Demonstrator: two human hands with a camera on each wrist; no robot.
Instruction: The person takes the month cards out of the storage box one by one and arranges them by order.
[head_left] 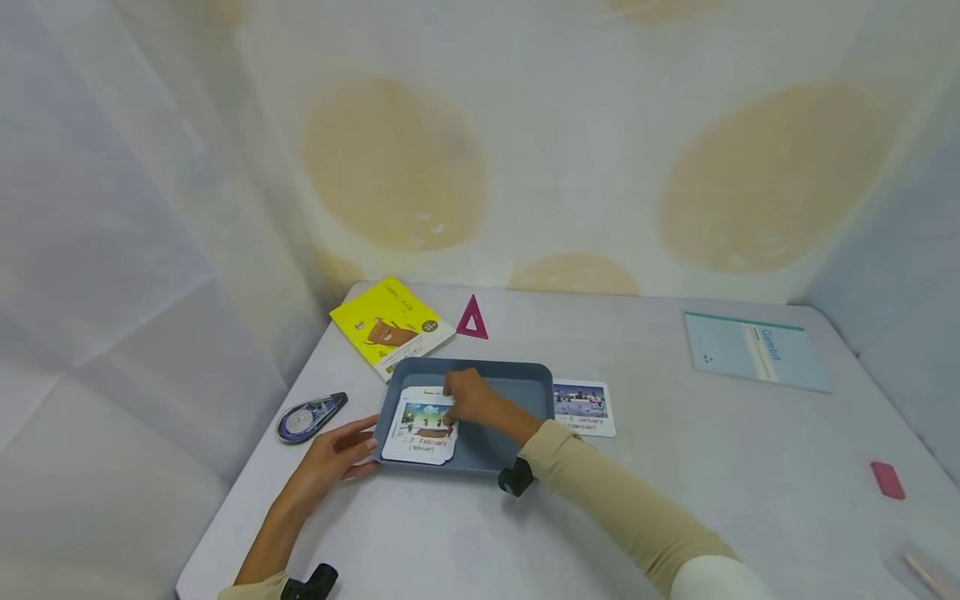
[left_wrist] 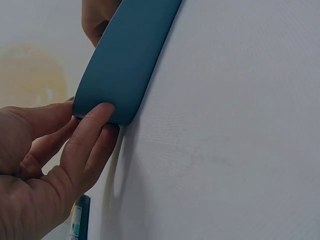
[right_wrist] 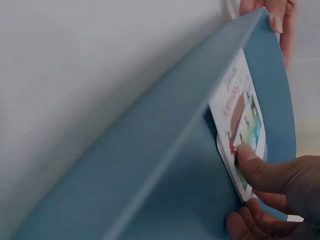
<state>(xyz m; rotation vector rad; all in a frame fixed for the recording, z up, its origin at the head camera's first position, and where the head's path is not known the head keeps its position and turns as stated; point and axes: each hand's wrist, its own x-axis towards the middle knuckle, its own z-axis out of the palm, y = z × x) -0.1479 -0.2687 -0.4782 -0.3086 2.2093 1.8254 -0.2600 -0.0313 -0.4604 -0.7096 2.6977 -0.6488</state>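
A blue-grey tray (head_left: pixel 517 379) lies on the table with a small stack of picture cards in its left half. The top card (head_left: pixel 422 427) reads "February" above a phonetic line. My right hand (head_left: pixel 474 397) reaches into the tray and pinches the cards' right edge; in the right wrist view the thumb (right_wrist: pixel 250 159) presses on the card face (right_wrist: pixel 240 112), with fingers curled below the edge. My left hand (head_left: pixel 330 458) holds the tray's near left corner, and the left wrist view shows its fingers (left_wrist: pixel 82 137) against the outer wall (left_wrist: pixel 120 65).
A "January" card (head_left: pixel 585 408) lies just right of the tray. Behind it are a yellow book (head_left: pixel 390 321) and a pink triangle (head_left: pixel 473 318). Correction tape (head_left: pixel 311 417) sits at left. A light blue "Gambit" booklet (head_left: pixel 753 350) and a pink block (head_left: pixel 888 480) are at right.
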